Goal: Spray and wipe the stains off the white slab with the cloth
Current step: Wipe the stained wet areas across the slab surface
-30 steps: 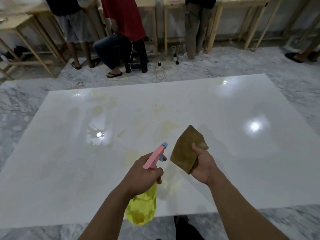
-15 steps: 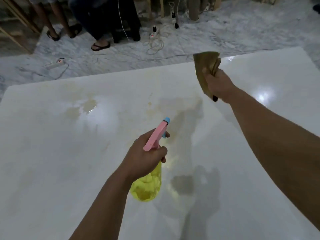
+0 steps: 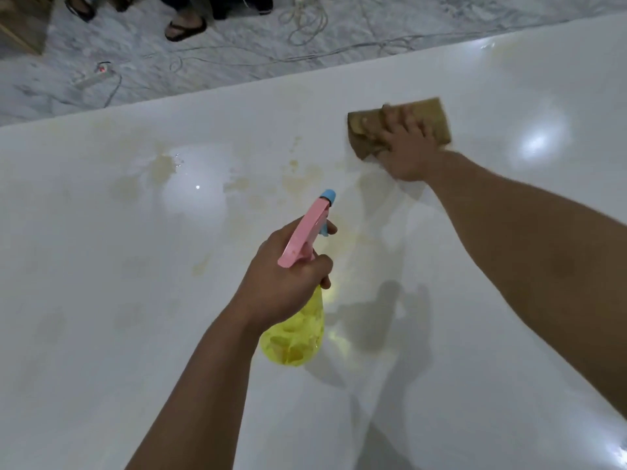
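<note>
The glossy white slab (image 3: 101,300) fills most of the view. Yellowish-brown stains (image 3: 298,178) spread across its far middle part, with another patch (image 3: 163,164) to the left. My left hand (image 3: 288,276) grips a spray bottle (image 3: 295,337) with a yellow body, pink trigger head and blue nozzle, held above the slab and aimed at the stains. My right hand (image 3: 403,147) presses a brown cloth (image 3: 437,120) flat on the slab near its far edge, right of the stains.
Marble floor (image 3: 203,69) lies beyond the slab's far edge, strewn with cables (image 3: 305,22) and a power strip (image 3: 95,78). A person's sandalled foot (image 3: 185,27) stands at the top, and a wooden frame (image 3: 23,22) sits top left.
My right hand came down from the air and set the cloth flat on the slab near the far edge. The view tilted down and closer. The left hand keeps holding the bottle.
</note>
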